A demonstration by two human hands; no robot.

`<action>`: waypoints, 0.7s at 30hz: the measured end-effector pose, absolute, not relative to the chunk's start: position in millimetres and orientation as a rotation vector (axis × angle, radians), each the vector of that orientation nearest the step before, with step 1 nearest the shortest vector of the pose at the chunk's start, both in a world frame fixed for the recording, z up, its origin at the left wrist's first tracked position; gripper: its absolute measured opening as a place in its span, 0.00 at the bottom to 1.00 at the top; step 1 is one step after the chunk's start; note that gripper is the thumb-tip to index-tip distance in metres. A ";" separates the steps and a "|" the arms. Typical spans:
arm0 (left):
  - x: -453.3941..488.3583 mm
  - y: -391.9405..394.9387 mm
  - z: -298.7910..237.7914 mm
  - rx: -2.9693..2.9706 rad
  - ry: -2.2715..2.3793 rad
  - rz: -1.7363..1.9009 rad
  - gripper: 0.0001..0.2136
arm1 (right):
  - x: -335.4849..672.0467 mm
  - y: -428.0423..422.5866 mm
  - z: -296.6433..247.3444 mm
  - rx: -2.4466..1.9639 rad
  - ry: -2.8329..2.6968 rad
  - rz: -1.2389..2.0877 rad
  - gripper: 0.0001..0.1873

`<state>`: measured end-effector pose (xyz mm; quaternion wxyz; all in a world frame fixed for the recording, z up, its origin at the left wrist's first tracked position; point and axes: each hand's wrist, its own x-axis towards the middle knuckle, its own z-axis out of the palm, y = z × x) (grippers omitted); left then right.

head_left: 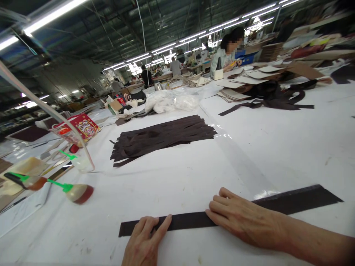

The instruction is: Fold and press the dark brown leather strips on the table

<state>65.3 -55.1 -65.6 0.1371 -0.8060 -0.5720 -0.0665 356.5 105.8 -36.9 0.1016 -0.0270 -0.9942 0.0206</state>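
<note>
A long dark brown strip of fabric or thin leather (pixel 301 199) lies across the white table in front of me. Its left stretch is narrow and looks folded lengthwise, while the right end spreads wider and flat. Near the left end, my left hand (pixel 146 238) presses the strip down with bent fingers, thumb and forefinger on it. My right hand (pixel 246 220) is curled over the strip's middle, its fingertips bunched on the far edge. What lies under the right palm is hidden.
Beyond my hands lies a pile of similar dark strips (pixel 163 135). Squeeze bottles with green nozzles (pixel 80 194) are at left, near a red bag (pixel 84 127). Clear plastic bags (pixel 172 101) and stacked panels (pixel 249 79) sit farther back. A co-worker (pixel 224 55) is across the table.
</note>
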 end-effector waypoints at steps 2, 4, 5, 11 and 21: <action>63.5 -55.6 -64.4 -2.336 -1.632 -0.187 0.30 | 365.7 107.1 -36.4 -0.090 -2.916 0.056 0.11; 63.8 -56.0 -63.3 -2.307 -1.646 -0.229 0.28 | 373.6 108.1 -36.4 -0.098 -2.895 0.053 0.12; 66.5 -55.2 -62.6 -2.273 -1.663 -0.279 0.27 | 376.5 108.4 -36.7 -0.101 -2.891 0.050 0.12; 136.7 -24.8 -58.8 -2.206 -1.613 -0.724 0.21 | 375.1 107.3 -40.2 -0.097 -2.896 -0.019 0.12; 177.4 2.4 -88.6 -2.526 -1.421 -0.549 0.23 | 391.0 110.0 -41.9 -0.135 -2.881 -0.066 0.09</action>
